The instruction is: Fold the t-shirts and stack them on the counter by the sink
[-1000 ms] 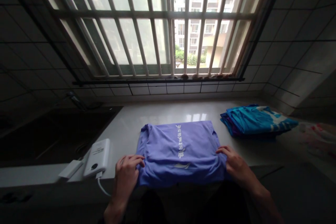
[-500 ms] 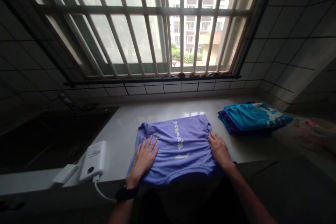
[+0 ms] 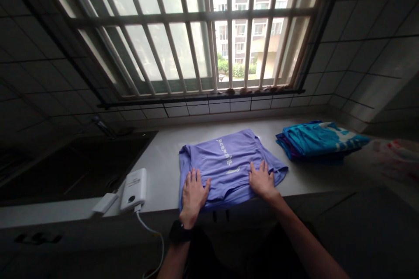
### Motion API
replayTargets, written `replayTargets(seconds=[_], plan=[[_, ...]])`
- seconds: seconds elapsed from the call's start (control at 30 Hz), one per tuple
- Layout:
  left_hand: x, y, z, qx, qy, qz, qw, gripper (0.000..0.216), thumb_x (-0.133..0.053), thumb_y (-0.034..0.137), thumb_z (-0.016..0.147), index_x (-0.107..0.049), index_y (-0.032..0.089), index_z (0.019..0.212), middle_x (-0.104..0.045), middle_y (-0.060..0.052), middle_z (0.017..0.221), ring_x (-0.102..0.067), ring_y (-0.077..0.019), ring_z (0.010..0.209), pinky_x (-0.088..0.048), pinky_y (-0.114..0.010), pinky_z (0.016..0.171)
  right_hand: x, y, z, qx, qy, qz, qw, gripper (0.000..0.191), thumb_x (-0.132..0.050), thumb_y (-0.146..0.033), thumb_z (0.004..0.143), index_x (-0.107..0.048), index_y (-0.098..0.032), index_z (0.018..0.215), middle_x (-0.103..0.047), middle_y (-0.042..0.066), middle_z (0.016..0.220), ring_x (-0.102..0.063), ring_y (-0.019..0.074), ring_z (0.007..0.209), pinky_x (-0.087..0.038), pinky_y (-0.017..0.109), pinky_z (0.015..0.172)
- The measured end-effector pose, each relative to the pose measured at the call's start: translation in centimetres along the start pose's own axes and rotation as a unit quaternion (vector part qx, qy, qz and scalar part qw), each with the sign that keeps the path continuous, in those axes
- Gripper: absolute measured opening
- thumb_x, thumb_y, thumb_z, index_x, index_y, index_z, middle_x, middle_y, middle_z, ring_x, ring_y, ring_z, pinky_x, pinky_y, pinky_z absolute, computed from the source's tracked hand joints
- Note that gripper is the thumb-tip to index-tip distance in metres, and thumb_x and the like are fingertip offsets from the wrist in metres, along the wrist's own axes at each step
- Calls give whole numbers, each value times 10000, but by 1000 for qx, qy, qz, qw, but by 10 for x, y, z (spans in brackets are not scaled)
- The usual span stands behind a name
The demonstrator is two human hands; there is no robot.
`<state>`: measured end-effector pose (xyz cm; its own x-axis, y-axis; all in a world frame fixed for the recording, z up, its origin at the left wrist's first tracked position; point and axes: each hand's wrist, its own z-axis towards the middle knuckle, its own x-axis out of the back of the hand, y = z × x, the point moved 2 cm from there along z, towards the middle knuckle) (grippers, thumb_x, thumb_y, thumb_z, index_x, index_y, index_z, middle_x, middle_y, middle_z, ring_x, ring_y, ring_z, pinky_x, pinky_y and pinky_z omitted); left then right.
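A purple T-shirt [image 3: 216, 174] with white lettering and a white logo lies spread on the pale countertop [image 3: 160, 183]. On its lower left part rests my left hand [image 3: 195, 191], palm down with the fingers apart. My right hand [image 3: 262, 179] lies on the lower right part, its fingers also spread on the cloth. Neither hand grips the fabric. The shirt's near edge reaches the counter's front edge, and its right side fans out past my right hand. Wrinkles run across the cloth between the hands.
To the right sits a stack of folded blue and purple clothes [image 3: 322, 139], with a plastic bag [image 3: 397, 154] beyond it. A white power bank [image 3: 134, 189] with a cable and a small white box [image 3: 105, 203] lie left, near the dark sink [image 3: 81, 165]. Behind is a barred window [image 3: 196, 17].
Both hands have moved inward across the shirt. The shirt's right side now flares outward, and its near edge has drawn back from the counter's front. The view has shifted slightly.
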<state>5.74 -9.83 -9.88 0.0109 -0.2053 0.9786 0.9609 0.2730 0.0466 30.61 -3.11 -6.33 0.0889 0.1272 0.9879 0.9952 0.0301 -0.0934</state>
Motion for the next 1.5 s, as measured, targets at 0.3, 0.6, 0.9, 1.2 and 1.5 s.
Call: replayTargets(seconds=[0.3,0.6,0.9,1.2,1.5], plan=[[20,9,-17,-9,7,28,1000,604,-417,467,991,-597,45,1383,-566,-233,1460,-551,-353,1302,-502,-447,1012,-4,8,32,64,-19,18,998,559,-286,-284,1054,-324,-244,1610,-183,202,1692,-180,395,1552,-240,655,1171],[55,75,-54,-142,-7,-99,985,406,-489,478,980,-729,151,980,-709,-145,937,-653,-297,947,-506,-438,868,40,3,109,221,24,44,974,556,-382,-147,998,-449,-235,1543,-422,93,1616,-364,241,1493,-260,493,1224],[31,9,-48,-218,-3,-103,970,695,-698,494,843,-526,226,1461,-528,-131,1526,-488,-326,1393,-419,-492,1123,18,11,-19,284,153,225,920,369,-426,-206,995,-671,-180,1270,-661,129,1299,-630,224,1203,-486,350,1057],[6,1,-66,-237,3,-28,971,874,-568,16,745,-383,236,1571,-358,-118,1644,-339,-313,1518,-341,-521,1202,-59,33,-86,250,173,137,943,852,-533,9,704,-474,-250,1513,-451,69,1599,-376,282,1487,-321,507,1199],[17,-28,-81,-291,-6,-121,949,723,-436,-30,721,-603,254,1365,-663,-92,1371,-603,-253,1301,-516,-459,1070,-28,64,-100,325,122,261,901,665,-418,57,585,-724,-247,1090,-759,32,1051,-688,208,1009,-518,355,928]])
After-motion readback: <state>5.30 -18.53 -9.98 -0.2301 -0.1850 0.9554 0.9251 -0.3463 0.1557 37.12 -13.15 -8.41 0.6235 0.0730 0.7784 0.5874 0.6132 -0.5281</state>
